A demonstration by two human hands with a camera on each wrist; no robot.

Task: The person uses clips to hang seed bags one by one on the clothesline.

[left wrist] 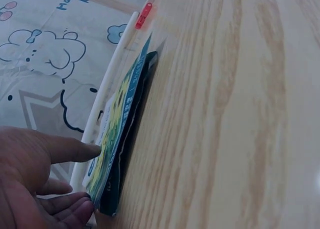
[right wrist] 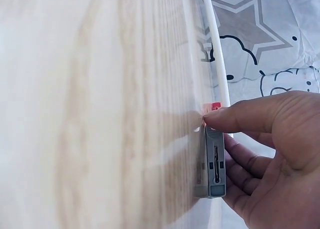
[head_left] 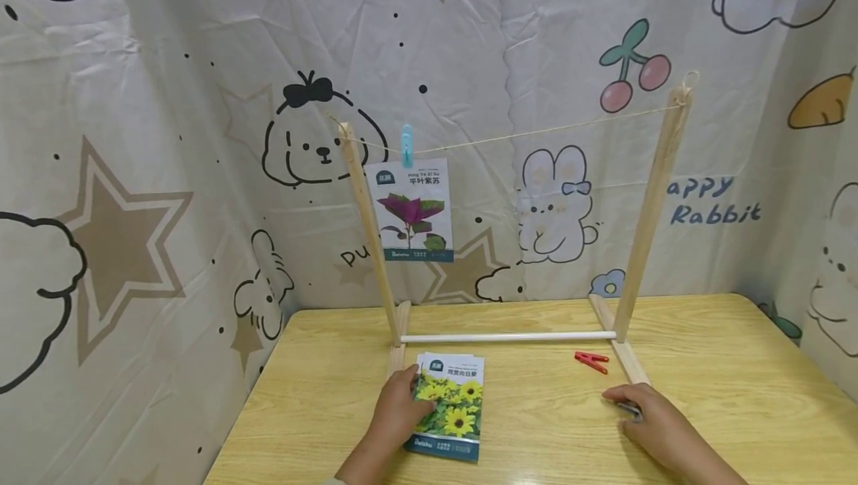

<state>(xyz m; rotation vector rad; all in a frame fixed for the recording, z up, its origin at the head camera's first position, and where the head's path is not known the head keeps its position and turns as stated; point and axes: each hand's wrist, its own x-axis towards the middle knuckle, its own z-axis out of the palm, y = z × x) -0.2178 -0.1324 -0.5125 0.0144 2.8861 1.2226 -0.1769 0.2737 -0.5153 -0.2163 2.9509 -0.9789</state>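
A flower seed packet (head_left: 452, 414) with yellow blooms lies on top of another packet on the table. My left hand (head_left: 400, 407) pinches its left edge, thumb on the printed face and fingers at the side; in the left wrist view the upper packet (left wrist: 120, 109) is lifted slightly off the lower one. Over on the right, my right hand (head_left: 657, 422) holds a grey clothespin (right wrist: 216, 164) between thumb and fingers, close to the tabletop. A red clothespin (head_left: 592, 361) lies just beyond that hand.
A wooden frame with two posts (head_left: 652, 224) and a white crossbar (head_left: 509, 337) stands at the back. From its string (head_left: 536, 132), a blue clothespin (head_left: 407, 146) holds a purple-leaf seed packet (head_left: 415, 209). A patterned curtain (head_left: 469, 38) hangs behind the table (head_left: 536, 425).
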